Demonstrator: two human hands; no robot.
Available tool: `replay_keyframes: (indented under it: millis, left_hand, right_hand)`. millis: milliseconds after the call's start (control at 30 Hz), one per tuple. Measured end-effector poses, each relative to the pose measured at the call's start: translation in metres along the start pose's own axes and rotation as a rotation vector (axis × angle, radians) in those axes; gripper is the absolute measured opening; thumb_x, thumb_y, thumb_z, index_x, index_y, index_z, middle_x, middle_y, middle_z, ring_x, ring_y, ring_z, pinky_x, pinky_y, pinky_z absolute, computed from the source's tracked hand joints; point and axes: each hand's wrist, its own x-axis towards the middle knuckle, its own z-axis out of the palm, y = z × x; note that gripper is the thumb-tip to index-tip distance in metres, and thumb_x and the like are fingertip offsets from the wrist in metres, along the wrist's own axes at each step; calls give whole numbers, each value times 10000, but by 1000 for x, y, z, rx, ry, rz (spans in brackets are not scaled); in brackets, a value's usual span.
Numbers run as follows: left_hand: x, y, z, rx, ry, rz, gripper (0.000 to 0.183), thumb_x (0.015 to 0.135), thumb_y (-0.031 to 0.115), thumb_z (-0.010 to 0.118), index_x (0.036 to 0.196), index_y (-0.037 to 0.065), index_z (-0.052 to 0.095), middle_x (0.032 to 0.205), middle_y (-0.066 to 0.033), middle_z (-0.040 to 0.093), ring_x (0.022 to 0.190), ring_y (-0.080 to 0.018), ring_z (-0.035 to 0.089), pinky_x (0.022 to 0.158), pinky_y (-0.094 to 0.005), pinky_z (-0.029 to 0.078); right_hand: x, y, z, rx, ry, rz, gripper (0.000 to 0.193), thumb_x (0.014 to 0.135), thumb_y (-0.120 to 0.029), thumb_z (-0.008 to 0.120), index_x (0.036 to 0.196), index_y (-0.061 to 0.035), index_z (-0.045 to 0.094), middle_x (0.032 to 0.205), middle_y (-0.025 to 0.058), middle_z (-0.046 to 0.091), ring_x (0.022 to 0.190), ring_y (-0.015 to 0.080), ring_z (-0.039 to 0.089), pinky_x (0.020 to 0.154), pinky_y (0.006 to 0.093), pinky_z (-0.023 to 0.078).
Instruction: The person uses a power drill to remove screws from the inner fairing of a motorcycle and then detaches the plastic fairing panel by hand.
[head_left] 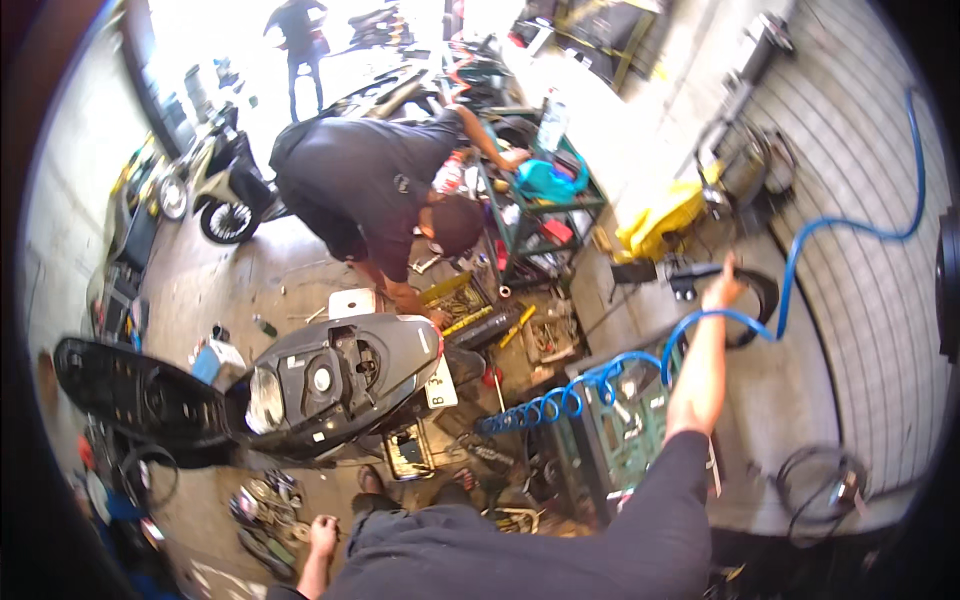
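Note:
My right arm reaches out to the right, and my right hand point(722, 289) is at a black curved part point(767, 298), apparently gripping it, with one digit pointing up. The blue coiled air hose point(620, 365) runs by that wrist. Low on the left hangs my left hand point(322, 537), its fingers curled, with nothing visible in them. In front of me stands a scooter point(330, 375) with its seat point(140, 400) tipped open to the left. A co-worker point(370, 180) bends over its rear, one hand down by a tool tray point(455, 300).
A green tool cart point(625, 430) stands close to my right. Beyond it are a green shelf trolley point(545, 205), a yellow cloth point(665, 215) and a ribbed shutter wall point(850, 150). Loose parts point(268, 515) lie on the floor at lower left. Another person point(297, 45) stands far back.

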Motion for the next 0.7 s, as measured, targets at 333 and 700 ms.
replay_keyframes:
  millis: [333, 700]
  left_hand:
    - [-41, 50, 54, 330, 42, 59, 285, 864, 232, 639, 993, -15, 700, 943, -175, 722, 895, -240, 688, 815, -356, 525]
    - [-31, 63, 48, 390, 2, 36, 323, 854, 272, 638, 993, -12, 703, 897, -169, 721, 823, -238, 692, 787, -360, 533]
  right_hand:
    - [52, 26, -50, -269, -201, 115, 386, 831, -268, 805, 948, 70, 660, 928, 121, 665, 761, 205, 614, 683, 339, 553]
    - [70, 3, -61, -456, -589, 124, 337, 862, -13, 725, 1176, 1, 604, 1123, 66, 643, 947, 173, 638, 821, 296, 530]
